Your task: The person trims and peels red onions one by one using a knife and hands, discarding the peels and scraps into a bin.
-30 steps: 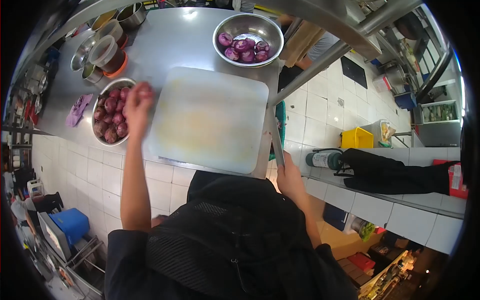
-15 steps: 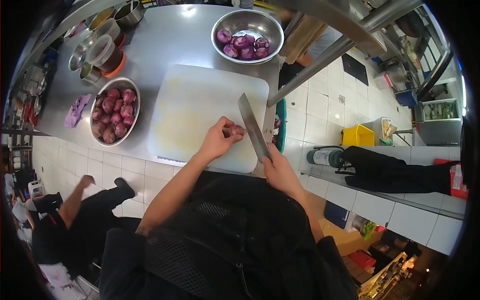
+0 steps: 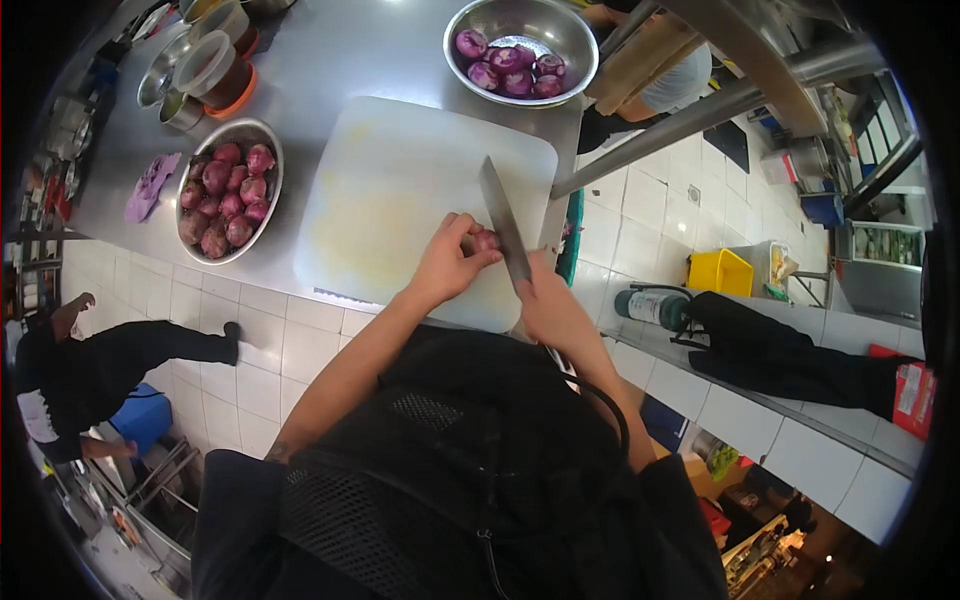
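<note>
My left hand [image 3: 453, 257] holds a red onion [image 3: 484, 241] over the right part of the white cutting board [image 3: 390, 190]. Wrapped round the handle of a large knife [image 3: 503, 215], my right hand [image 3: 545, 302] is at the board's lower right edge. The blade points away from me and lies right beside the onion; whether it touches cannot be made out. Left of the board stands a metal bowl [image 3: 271, 204] full of unpeeled red onions. Beyond the board's far right corner, another metal bowl [image 3: 588, 72] holds several purple peeled onions.
A purple cloth [image 3: 152, 187] and containers of sauce [image 3: 212, 72] are on the steel table [image 3: 330, 50] at the left. A metal post [image 3: 640, 148] slants across the right side. One person [image 3: 120, 365] is at the lower left, another [image 3: 670, 85] behind the post.
Since a second ago my left hand has come from the full onion bowl to the board with an onion. My right hand has raised the knife over the board. A person walked across at the left.
</note>
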Available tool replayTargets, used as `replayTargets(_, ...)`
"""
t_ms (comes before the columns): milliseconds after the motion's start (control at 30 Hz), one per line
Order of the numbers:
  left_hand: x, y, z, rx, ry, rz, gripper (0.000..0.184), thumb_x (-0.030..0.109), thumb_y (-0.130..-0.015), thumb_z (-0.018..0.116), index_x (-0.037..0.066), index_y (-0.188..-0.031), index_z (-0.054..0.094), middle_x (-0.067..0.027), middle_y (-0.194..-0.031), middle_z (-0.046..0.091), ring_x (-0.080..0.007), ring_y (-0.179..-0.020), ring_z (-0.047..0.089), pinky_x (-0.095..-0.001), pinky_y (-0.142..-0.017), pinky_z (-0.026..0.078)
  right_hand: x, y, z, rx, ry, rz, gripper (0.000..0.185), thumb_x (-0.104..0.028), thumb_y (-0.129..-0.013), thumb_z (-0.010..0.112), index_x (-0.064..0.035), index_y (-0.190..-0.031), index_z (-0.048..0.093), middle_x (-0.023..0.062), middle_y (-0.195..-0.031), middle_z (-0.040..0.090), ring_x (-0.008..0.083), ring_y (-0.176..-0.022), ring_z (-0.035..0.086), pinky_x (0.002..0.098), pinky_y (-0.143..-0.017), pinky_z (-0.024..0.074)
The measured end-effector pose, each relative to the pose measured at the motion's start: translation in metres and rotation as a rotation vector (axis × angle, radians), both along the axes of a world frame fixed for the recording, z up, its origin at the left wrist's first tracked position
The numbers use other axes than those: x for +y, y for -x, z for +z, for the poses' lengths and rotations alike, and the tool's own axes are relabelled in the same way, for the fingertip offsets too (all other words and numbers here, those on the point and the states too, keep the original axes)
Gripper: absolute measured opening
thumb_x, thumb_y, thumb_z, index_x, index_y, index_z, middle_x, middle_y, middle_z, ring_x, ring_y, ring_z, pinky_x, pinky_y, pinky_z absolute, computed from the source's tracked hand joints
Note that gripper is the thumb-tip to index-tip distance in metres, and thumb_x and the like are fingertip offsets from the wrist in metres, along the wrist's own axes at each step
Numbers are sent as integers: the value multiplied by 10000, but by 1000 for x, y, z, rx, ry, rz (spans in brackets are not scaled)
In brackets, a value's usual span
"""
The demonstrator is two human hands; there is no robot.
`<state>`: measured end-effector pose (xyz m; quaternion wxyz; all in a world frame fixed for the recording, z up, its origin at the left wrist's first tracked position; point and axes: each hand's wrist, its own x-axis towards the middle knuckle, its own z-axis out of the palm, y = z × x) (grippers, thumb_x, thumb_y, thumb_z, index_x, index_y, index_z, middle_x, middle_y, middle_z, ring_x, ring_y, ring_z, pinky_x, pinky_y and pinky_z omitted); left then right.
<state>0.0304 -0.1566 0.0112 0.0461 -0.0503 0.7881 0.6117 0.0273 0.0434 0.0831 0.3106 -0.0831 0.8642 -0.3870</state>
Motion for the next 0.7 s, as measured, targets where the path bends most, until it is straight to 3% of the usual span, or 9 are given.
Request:
replayTargets(67, 2, 1, -1, 66, 26, 1, 364, 188, -830, 824, 18, -1014, 560, -154, -1112, 577, -270, -799, 629, -387, -733, 523, -19, 8, -34, 264, -31, -14, 274, -117, -1004, 481, 6, -1236, 408, 317, -842, 633, 510, -773, 648, 564, -706, 496)
replayTargets(100, 1, 0, -1, 53, 36, -3, 362, 191, -835, 817, 19, -1030, 564, -160, -1139, 571, -273, -814, 633, -385, -743, 530, -24, 6, -39, 273, -32, -18, 274, -117, -1004, 481, 6, -1236, 408, 317, -842, 633, 510, -773, 648, 564, -706, 496)
replayTargets(167, -4, 1, -1, 54, 52, 6, 361, 194, -841, 810, 21, -1047, 568, -166, -1166, 565, -276, -829, 637, -384, -753, 537, -33, 8, -46, 263, -51, -60, 334, -75, -972, 496, 32, -1265, 378, 378, -930, 638, 563, -941, 616, 620, -813, 451)
replayTargets(267, -15, -10, 7, 74, 70, 15, 376, 169, -864, 745, 42, -1183, 588, -184, -1218, 560, -314, -858, 635, -400, -810, 552, -31, 7, -40, 234, -42, -111, 348, -86, -970, 515, 51, -1267, 395, 381, -945, 636, 560, -951, 616, 609, -824, 457)
replayTargets(333, -26, -17, 19, 116, 337, 106, 416, 140, -876, 669, 74, -1283, 608, -180, -1266, 563, -357, -963, 624, -430, -895, 545, -21, 10, -50, 177, -13, -146, 365, -89, -968, 520, 58, -1280, 402, 379, -950, 637, 559, -945, 617, 604, -828, 459)
replayTargets(367, -28, -18, 21, 115, 337, 106, 416, 140, -876, 669, 74, -1283, 608, -180, -1266, 563, -357, -963, 624, -430, -895, 545, -16, 9, -55, 106, 16, -168, 381, -93, -966, 525, 65, -1293, 409, 376, -954, 637, 558, -940, 618, 600, -833, 462)
replayTargets(433, -32, -24, 25, 304, 612, -159, 432, 129, -868, 631, 97, -1299, 635, -155, -1306, 566, -382, -1059, 599, -455, -936, 527, -1, 4, -44, 176, 15, -141, 396, -95, -963, 528, 68, -1305, 413, 377, -960, 637, 557, -946, 618, 598, -840, 462)
replayTargets(533, -26, -25, 32, 263, 591, -180, 341, 155, -881, 644, 91, -1215, 675, -133, -1283, 587, -382, -1090, 589, -457, -936, 522, 18, 0, -48, 305, 4, -123, 418, -94, -960, 525, 59, -1333, 412, 382, -973, 635, 555, -962, 618, 594, -853, 465)
replayTargets(700, -11, -20, 34, 195, 634, -100, 409, 221, -848, 724, 84, -1226, 645, -153, -1221, 612, -384, -1054, 602, -466, -911, 527, 27, 4, -45, 312, -60, -125, 451, -78, -954, 516, 33, -1375, 398, 390, -985, 635, 551, -983, 619, 602, -860, 466)
